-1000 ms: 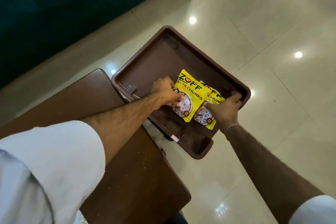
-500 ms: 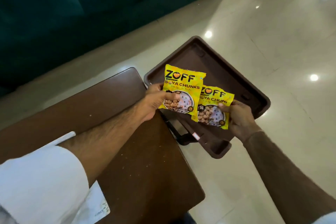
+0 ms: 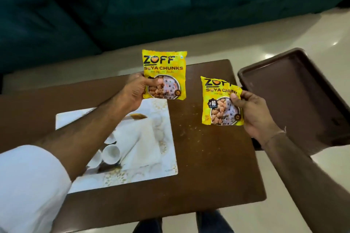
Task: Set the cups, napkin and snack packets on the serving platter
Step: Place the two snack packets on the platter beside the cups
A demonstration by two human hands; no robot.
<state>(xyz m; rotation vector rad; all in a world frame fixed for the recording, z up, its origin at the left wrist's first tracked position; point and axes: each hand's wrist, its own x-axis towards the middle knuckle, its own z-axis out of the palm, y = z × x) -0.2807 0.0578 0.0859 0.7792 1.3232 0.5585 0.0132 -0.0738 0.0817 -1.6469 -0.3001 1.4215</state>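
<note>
Home living room, green sofa [image 3: 132, 5], coffee table [image 3: 208, 157]

A dark brown wooden table [image 3: 198, 157] stands on pale tile floor [image 3: 284, 204], bearing a white patterned placemat [image 3: 151, 147] with white paper cups [image 3: 110, 154].

Packet in my left hand: yellow plastic ZOFF soya-chunks snack packet [image 3: 164, 74], upright, label toward me, held up above the far part of the table.
Packet in my right hand: matching yellow packet [image 3: 217, 102], upright, top edge crumpled, lower and nearer me.
Platter: dark brown rectangular plastic serving tray [image 3: 295, 89], raised rim, nothing on it, at the table's right edge.
Cups: small white paper cups [image 3: 110, 154] lying tipped on the white mat.
</note>
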